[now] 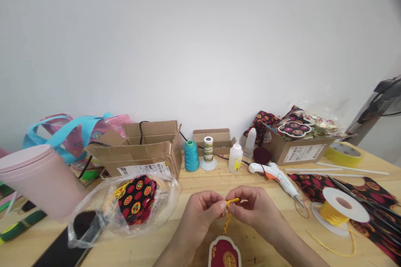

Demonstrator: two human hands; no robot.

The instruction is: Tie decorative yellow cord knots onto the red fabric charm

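Observation:
Both my hands are raised over the front middle of the wooden table, fingertips close together on a yellow cord (227, 218). My left hand (205, 210) pinches the cord near its top, thumb against forefinger. On the other side, my right hand (252, 208) pinches the cord too, with a short end sticking out past the fingers. Below them hangs a dark red fabric pendant (224, 253) with a pale scalloped rim and a gold pattern, cut off by the lower frame edge. Whether the cord is knotted between my fingertips, I cannot tell.
Right: a hot glue gun (277, 178), a yellow cord spool (336, 210), scissors (369, 206) on patterned fabric and a filled cardboard box (300, 150). Behind: a glue bottle (235, 157) and teal thread cone (191, 156). Left: a plastic bag (169, 196) and pink cup (44, 183).

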